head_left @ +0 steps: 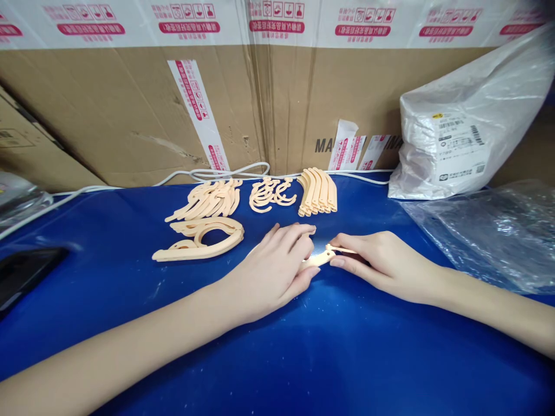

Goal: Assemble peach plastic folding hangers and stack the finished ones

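My left hand (281, 263) is closed over a cream plastic hanger arm (321, 259), pressing it near the blue tabletop. Most of that arm is hidden under the fingers; its end with a small hole pokes out to the right. My right hand (381, 263) pinches a thin cream plastic piece (344, 249) between thumb and fingers, touching the hanger arm's holed end. How far the two parts fit together I cannot tell. Folded cream hangers (217, 247) lie to the left of my left hand.
Behind my hands are curved hanger arms (212, 199), small hooks (264, 196) and a stack of wider arms (318, 190). A white cable (173, 178) runs along cardboard boxes (286, 104). A wrapped parcel (455, 138) and clear plastic (485, 237) lie right; a black phone (28, 274) lies left.
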`<action>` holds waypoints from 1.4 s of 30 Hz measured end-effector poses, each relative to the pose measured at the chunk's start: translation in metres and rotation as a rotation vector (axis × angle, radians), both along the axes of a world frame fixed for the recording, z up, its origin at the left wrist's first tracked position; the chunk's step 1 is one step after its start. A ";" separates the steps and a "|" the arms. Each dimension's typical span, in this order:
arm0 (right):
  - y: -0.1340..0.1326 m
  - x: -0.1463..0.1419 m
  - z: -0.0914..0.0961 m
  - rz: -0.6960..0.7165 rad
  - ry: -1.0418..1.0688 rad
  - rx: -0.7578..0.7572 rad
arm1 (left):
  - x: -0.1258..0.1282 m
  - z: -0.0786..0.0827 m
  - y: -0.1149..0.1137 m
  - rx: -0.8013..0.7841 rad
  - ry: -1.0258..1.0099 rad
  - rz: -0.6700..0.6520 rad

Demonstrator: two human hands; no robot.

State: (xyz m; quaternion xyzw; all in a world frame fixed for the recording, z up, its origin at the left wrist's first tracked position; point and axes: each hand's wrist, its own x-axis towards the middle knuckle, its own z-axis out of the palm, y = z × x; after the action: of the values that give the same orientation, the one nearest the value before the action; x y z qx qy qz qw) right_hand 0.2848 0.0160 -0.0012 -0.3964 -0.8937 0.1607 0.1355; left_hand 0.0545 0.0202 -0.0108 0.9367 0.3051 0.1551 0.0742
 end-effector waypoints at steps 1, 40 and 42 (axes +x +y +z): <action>0.000 0.000 0.000 -0.006 -0.001 -0.003 | 0.000 0.000 0.000 0.016 0.006 -0.006; -0.006 0.000 -0.007 -0.019 0.045 0.088 | 0.000 -0.001 -0.005 0.062 -0.072 -0.037; -0.006 -0.001 -0.009 -0.008 0.029 0.126 | -0.001 -0.002 -0.004 0.056 -0.076 -0.041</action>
State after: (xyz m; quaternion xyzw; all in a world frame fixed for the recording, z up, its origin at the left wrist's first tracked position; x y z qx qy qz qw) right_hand 0.2843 0.0103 -0.0097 -0.3884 -0.8983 0.1092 0.1739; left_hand 0.0537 0.0157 -0.0125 0.9378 0.2784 0.1976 0.0626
